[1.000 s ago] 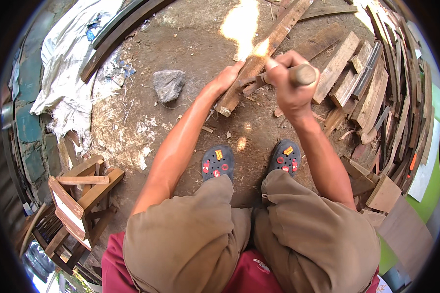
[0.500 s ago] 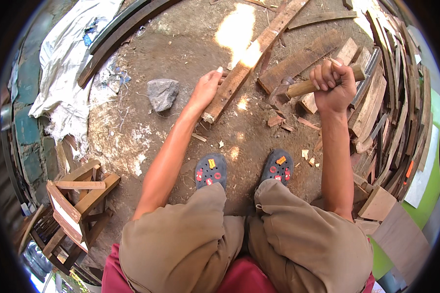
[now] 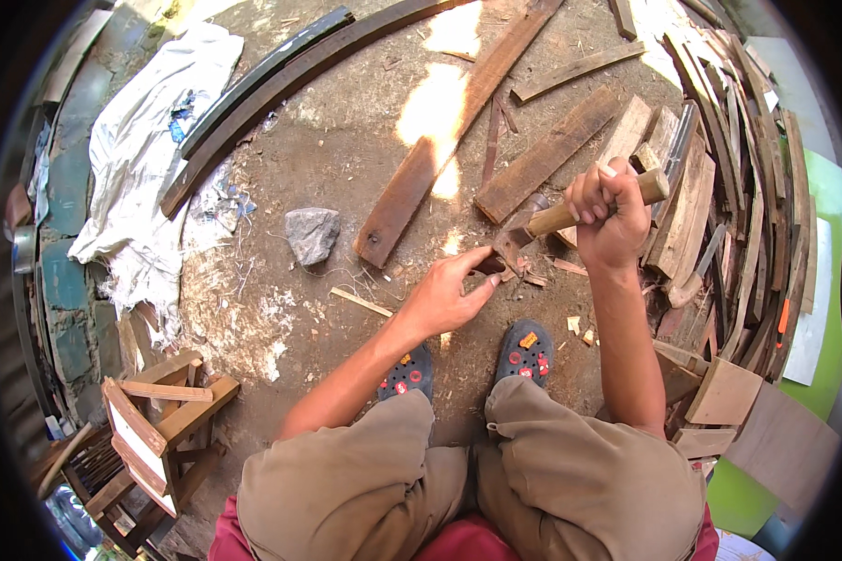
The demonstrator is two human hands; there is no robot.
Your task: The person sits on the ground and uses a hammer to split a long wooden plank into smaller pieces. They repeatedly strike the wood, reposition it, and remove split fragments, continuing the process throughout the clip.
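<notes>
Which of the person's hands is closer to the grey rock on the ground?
Left. The left hand is just right of the grey rock; the right hand, gripping the hammer handle, is farther right.

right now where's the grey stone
In the head view the grey stone lies on the dirt left of centre, apart from the left hand, beside the long plank's near end.

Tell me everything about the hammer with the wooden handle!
The hammer with the pale round wooden handle has a dark, rusty-looking metal head. The right hand grips the handle near its end. It slants down to the left, head low over the dirt ground, right by the left hand's fingertips and small wood scraps.
</notes>
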